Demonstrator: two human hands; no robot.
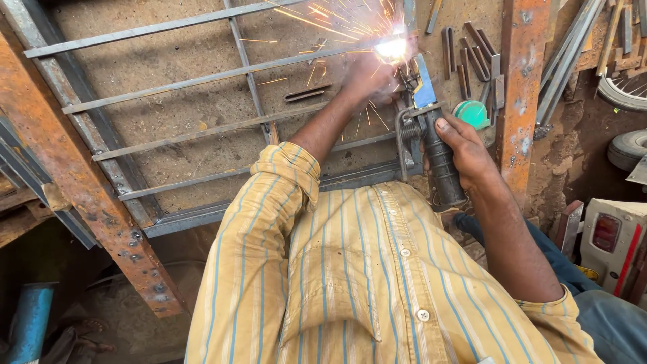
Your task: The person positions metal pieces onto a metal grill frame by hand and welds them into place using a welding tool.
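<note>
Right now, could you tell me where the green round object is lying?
In the head view, the green round object lies upper right of centre, just beyond the right hand gripping the black handle, beside the rusty orange upright.

Grille bars (202,77): bare grey steel, matt, faintly streaked. Outer beam (74,182): steel, rough, orange-brown rust with flaking patches. Upright post (522,87): same rusted finish. Electrode holder (441,162) in right hand (472,155): dark handle, matt, scuffed; metal spring and clamp, dull grey. Left hand (367,77) on bar near bright arc. Shirt (350,269): woven cloth, yellow with blue stripes, soft, creased. Ground (175,47): gritty, dusty, rough. Disc (472,113): green, smooth, probably plastic.
</note>
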